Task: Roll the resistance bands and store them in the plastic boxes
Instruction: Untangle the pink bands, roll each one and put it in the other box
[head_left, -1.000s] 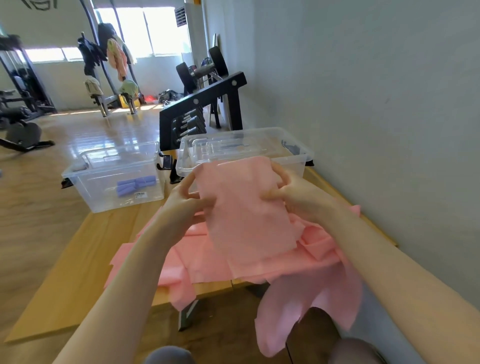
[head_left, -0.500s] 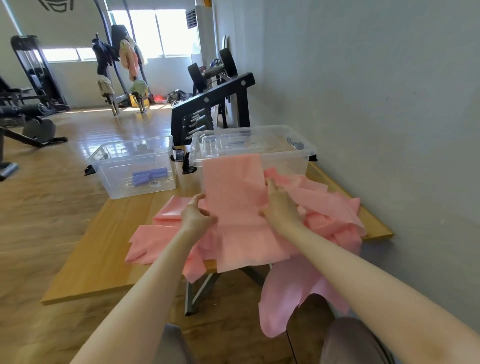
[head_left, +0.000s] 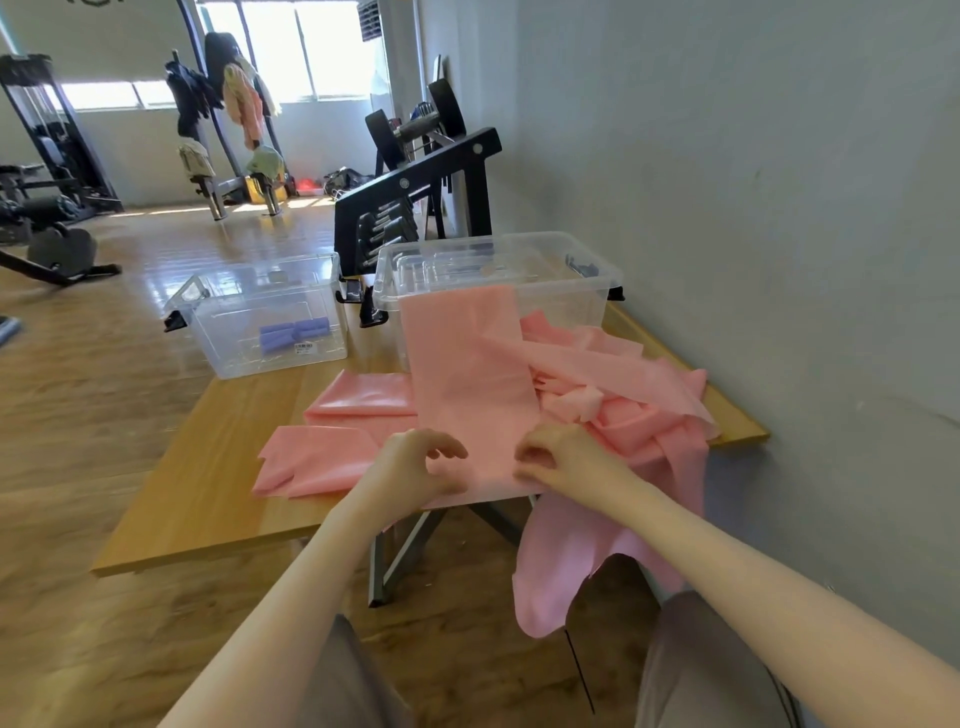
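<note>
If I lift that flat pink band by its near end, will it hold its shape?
Probably not. The flat pink rubber band drapes limply up the lidded clear plastic box, so it is likely floppy. It looks thin, so likely light. Neighbouring pink bands overlap it and may drag along.

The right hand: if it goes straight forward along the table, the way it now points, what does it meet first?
Probably the flat pink band that the right hand already touches; further along this line stands the lidded clear box. Depth is uncertain here.

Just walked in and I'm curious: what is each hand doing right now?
Left hand: pinching the near end of the pink band.
Right hand: pinching the same end.
</note>
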